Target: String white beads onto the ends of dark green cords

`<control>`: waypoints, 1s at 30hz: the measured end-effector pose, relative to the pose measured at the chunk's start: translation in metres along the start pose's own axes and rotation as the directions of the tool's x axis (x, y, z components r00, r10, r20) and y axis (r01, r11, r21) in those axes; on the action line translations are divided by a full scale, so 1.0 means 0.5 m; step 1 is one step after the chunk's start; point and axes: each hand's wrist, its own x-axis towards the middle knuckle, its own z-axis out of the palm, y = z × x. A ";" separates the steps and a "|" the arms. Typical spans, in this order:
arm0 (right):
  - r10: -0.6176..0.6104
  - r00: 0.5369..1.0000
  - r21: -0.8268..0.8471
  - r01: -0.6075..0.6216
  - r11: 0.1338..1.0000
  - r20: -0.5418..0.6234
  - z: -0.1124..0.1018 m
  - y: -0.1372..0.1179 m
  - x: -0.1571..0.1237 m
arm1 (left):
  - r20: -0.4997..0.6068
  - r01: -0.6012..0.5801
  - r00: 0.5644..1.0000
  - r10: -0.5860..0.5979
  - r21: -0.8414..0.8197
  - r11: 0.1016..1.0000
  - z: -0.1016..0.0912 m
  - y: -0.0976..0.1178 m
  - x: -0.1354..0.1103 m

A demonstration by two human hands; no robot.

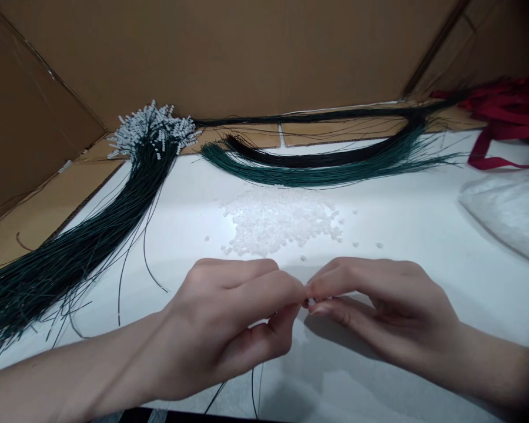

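Note:
My left hand [242,311] is closed in a pinch, its fingertips meeting those of my right hand [370,305] low in the middle of the view. Thin dark wires [253,392] come out below my left hand; where they run inside its grip is hidden. Between the thumb and forefinger of my right hand shows a bit of small clear beads [312,302], partly covered by the fingertips. Just beyond both hands, a loose patch of clear beads [282,220] lies spread on the white surface [414,217], with a few strays around it.
At left lies a thick bundle of dark green wires [114,235] with white beaded tips [154,129]. Black and green wires [326,170] stretch along the back by a cardboard wall [247,53]. Red ribbon [506,123] and a clear plastic bag [511,205] are at right.

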 end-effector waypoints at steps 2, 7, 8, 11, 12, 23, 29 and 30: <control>-0.011 1.000 -0.040 0.012 0.999 0.009 -0.001 -0.002 -0.001 | 0.010 0.010 1.000 -0.010 -0.015 1.000 0.000 -0.002 -0.002; -0.032 0.999 -0.113 0.033 0.993 0.006 0.003 -0.003 -0.007 | 0.035 0.046 0.998 -0.044 -0.051 0.998 -0.002 -0.003 -0.008; -0.032 0.999 -0.115 0.033 0.993 0.010 0.004 -0.002 -0.007 | 0.041 0.053 0.998 -0.051 -0.055 0.997 -0.002 -0.003 -0.008; -0.027 1.000 -0.106 0.029 0.994 0.016 0.006 0.000 -0.008 | 0.051 0.057 0.997 -0.054 -0.067 0.996 -0.003 -0.003 -0.007; -0.025 1.000 -0.101 0.026 0.995 0.012 0.006 0.000 -0.007 | 0.051 0.055 0.997 -0.052 -0.070 0.996 -0.003 -0.004 -0.007; -0.021 0.999 -0.161 0.025 0.987 0.028 0.003 -0.002 -0.006 | 0.017 0.023 1.000 -0.023 -0.012 1.000 0.005 -0.002 -0.007; -0.014 1.000 -0.152 0.017 0.988 0.024 0.004 0.000 -0.006 | 0.031 0.027 0.999 -0.027 -0.017 0.999 0.008 -0.009 -0.010; -0.015 1.000 -0.148 0.018 0.989 0.018 0.004 0.000 -0.005 | 0.029 0.023 0.999 -0.023 -0.015 1.000 0.008 -0.009 -0.010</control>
